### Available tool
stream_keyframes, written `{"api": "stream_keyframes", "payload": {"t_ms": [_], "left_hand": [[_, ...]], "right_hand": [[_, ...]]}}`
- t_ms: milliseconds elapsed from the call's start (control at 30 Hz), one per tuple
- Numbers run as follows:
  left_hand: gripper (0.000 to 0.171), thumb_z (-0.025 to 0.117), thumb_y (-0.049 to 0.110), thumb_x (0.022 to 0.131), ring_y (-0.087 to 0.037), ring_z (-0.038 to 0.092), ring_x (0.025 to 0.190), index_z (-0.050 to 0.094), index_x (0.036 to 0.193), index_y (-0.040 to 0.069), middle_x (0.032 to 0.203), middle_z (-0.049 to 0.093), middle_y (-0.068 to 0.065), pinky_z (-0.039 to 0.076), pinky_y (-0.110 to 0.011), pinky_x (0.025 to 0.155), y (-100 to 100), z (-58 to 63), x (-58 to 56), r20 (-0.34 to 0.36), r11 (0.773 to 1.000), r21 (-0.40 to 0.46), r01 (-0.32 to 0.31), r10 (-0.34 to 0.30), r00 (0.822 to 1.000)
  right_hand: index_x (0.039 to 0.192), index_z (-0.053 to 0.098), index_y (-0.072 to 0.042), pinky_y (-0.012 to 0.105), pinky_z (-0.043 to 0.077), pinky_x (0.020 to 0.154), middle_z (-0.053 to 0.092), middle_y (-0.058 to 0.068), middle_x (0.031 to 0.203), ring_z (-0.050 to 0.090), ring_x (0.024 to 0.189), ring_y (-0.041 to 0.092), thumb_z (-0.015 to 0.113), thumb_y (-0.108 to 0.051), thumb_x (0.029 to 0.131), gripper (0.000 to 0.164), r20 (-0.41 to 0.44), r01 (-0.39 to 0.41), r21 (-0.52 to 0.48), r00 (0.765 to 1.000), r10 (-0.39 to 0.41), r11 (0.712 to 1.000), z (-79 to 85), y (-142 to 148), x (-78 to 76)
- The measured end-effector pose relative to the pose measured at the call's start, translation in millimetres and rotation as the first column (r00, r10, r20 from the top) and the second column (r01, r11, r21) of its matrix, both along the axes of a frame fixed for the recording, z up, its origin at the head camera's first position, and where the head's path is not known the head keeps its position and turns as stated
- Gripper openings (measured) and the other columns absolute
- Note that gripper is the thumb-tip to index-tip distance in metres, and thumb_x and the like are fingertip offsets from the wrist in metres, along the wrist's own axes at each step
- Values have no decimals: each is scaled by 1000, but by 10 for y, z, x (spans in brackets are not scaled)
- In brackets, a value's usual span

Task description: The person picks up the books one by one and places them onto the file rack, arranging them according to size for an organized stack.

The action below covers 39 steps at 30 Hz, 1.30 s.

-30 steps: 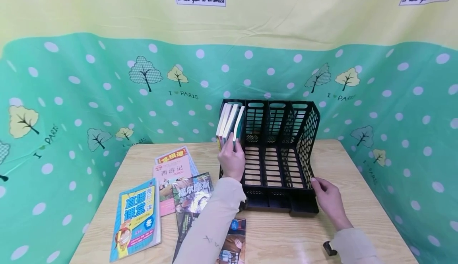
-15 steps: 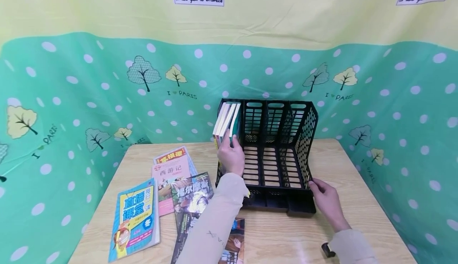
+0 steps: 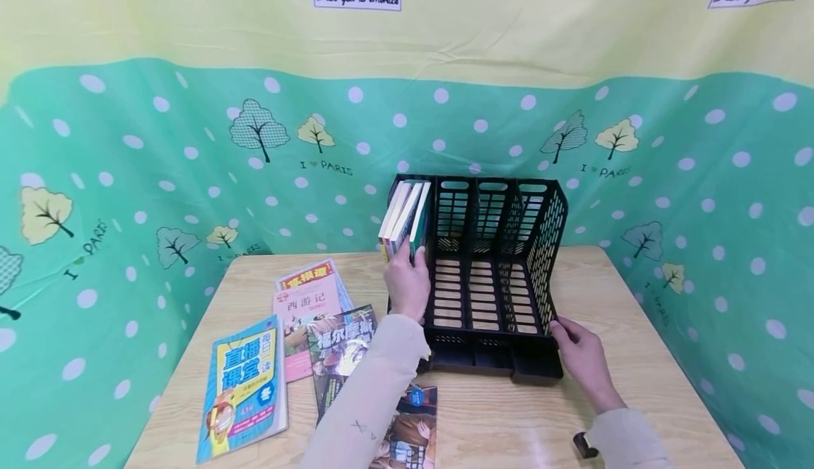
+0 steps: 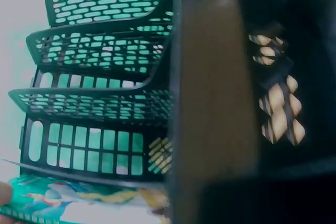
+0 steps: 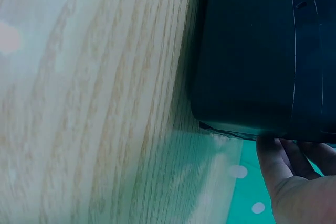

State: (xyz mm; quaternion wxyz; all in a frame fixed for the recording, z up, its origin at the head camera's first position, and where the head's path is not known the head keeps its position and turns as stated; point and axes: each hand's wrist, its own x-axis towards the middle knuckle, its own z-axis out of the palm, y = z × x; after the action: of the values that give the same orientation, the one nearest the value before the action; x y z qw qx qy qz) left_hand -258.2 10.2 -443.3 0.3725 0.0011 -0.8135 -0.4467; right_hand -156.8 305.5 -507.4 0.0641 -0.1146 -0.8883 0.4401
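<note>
Resting within the leftmost compartment of a black four-compartment rack (image 3: pixel 537 363), a green book (image 3: pixel 422 213) is pinched near its front edge between the thumb and a finger of the left hand (image 3: pixel 407 289), which is opened no wider than that book's thickness. To its left, in the same compartment, other thin books (image 3: pixel 397 209) are stood side by side, their white page edges turned to the front; the lower parts of the row are hidden by the hand. By the right hand (image 3: pixel 585 363), the rack's near right corner is gripped, the thumb being set against its front and the fingers bent behind. The rack is set on a wooden table (image 3: pixel 509 419), and to its left a blue book (image 3: pixel 244 391), a pink book (image 3: pixel 309 306) and a dark book (image 3: pixel 343 349) are laid flat, the pink one being partly overlapped by the dark one. Nearer the front, another dark cover (image 3: pixel 415 430) is partly hidden by the left sleeve (image 3: pixel 369 398). Behind, a green and yellow cloth (image 3: pixel 445 130) is hung
</note>
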Motion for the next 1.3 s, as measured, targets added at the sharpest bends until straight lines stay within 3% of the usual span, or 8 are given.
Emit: {"api": "stream_keyframes", "payload": {"t_ms": [167, 333, 467, 700, 900, 1167, 1300], "left_hand": [[20, 67, 14, 90, -25, 70, 77, 70, 107, 4, 95, 72, -15, 59, -30, 65, -141, -20, 114, 43, 996, -58, 73, -71, 997], [17, 69, 15, 89, -24, 70, 73, 71, 100, 3, 90, 72, -15, 59, -31, 64, -287, -18, 187, 56, 982, -160, 100, -92, 994], [15, 69, 11, 88, -22, 70, 72, 72, 98, 1, 88, 72, -13, 58, -29, 62, -408, 6, 270, 113, 963, -219, 157, -135, 984], [13, 68, 11, 88, -11, 63, 62, 72, 98, 3, 83, 72, -7, 52, -23, 53, -680, -4, 503, 315, 929, -249, 275, -191, 930], [13, 69, 9, 86, -13, 67, 66, 73, 97, 3, 82, 73, -7, 56, -27, 59, -921, -120, 691, 348, 925, -258, 280, -181, 920], [16, 70, 10, 84, -14, 68, 72, 72, 99, 4, 84, 72, -6, 57, -26, 64, -1161, -264, 980, 451, 915, -214, 343, -219, 865], [18, 71, 11, 84, -17, 69, 76, 71, 101, 4, 86, 72, -7, 58, -31, 68, -1263, -312, 1163, 480, 898, -244, 366, -216, 850]], "right_hand": [[133, 53, 2, 43, 45, 95, 58, 23, 127, 54, 115, 30, 46, -44, 99, 57, 17, 0, -19, 1000, 0, 1000, 1, 3, 9], [132, 54, 1, 42, 45, 95, 58, 22, 127, 54, 115, 29, 46, -43, 99, 56, 9, 9, -10, 1000, -9, 1000, -4, 18, 9], [131, 55, 1, 42, 45, 96, 59, 22, 126, 55, 115, 29, 46, -43, 99, 55, 0, 12, -3, 1000, -12, 1000, -4, 21, 9], [132, 54, 2, 44, 43, 97, 58, 23, 127, 53, 117, 30, 46, -41, 100, 55, 9, 9, -9, 1000, -9, 1000, 23, 13, 17], [132, 54, 2, 43, 43, 96, 58, 23, 127, 53, 117, 30, 46, -42, 99, 56, 13, 13, -4, 1000, -13, 1000, 18, 19, 15], [132, 54, 3, 43, 43, 96, 58, 24, 126, 54, 116, 31, 45, -42, 100, 56, 14, 12, 8, 1000, -12, 1000, 22, -8, 17], [133, 52, 4, 45, 43, 97, 57, 25, 128, 53, 117, 32, 44, -44, 100, 58, 26, 5, -5, 1000, -5, 1000, 33, -26, 27]]}}
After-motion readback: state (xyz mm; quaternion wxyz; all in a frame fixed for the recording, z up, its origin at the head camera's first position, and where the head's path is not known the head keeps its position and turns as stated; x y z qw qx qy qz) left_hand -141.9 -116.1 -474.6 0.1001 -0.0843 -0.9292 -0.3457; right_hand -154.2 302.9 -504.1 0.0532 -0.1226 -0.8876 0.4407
